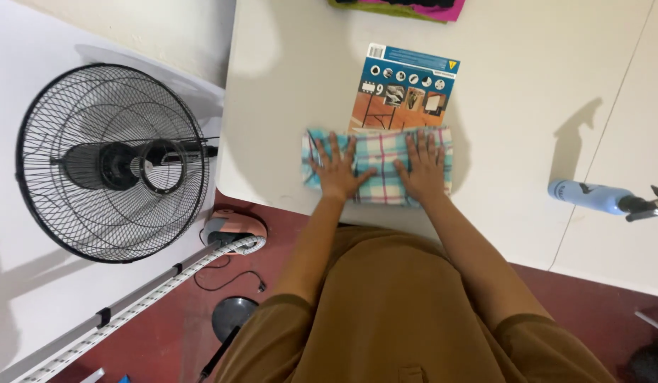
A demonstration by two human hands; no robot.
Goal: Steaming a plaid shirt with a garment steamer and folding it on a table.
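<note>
currently both hands, left hand (337, 170) and right hand (422, 169), press flat with fingers spread on the folded plaid cloth (380, 170) on the bench (513, 128).

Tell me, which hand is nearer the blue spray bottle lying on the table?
The right hand. It presses flat on the checked cloth, on the side toward the spray bottle; the left hand lies farther away, on the cloth's other end.

Left hand (337, 170), right hand (422, 167): palms down, fingers spread, arms extended forward.

Folded plaid cloth (379, 167), teal, pink and white checks, lies flat near the white table's front edge, its far edge overlapping a printed cardboard sheet.
</note>
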